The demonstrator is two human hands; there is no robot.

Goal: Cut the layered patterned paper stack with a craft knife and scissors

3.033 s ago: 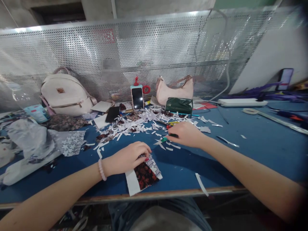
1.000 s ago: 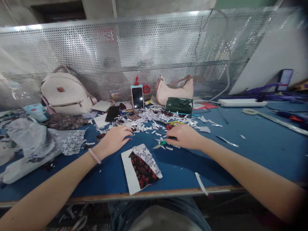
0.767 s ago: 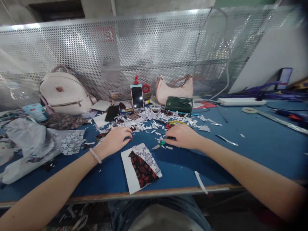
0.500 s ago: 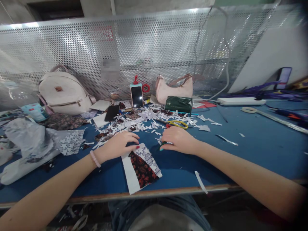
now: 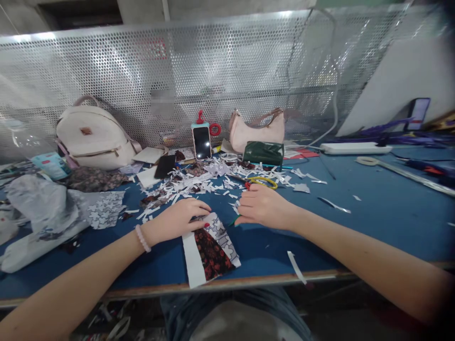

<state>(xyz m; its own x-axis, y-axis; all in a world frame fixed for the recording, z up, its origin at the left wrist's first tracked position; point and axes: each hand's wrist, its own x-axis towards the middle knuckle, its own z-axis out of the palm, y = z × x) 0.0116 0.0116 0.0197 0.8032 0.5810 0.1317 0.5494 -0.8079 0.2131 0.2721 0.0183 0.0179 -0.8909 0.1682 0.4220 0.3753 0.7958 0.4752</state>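
Touching flat, floral-and-star-patterned card point(image 5: 214, 255), left hand point(image 5: 178, 219) loosely spread; right hand point(image 5: 262, 207) curled round a slim green item point(image 5: 233, 221).

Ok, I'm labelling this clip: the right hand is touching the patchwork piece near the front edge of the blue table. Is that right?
Not quite, you have the wrong hand: the head view shows the left hand touching the patchwork piece, near the front edge of the blue table.

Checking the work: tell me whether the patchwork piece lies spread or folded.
Spread: the patchwork piece lies flat on the table, white, dark and star-print areas showing; the left hand covers one corner.
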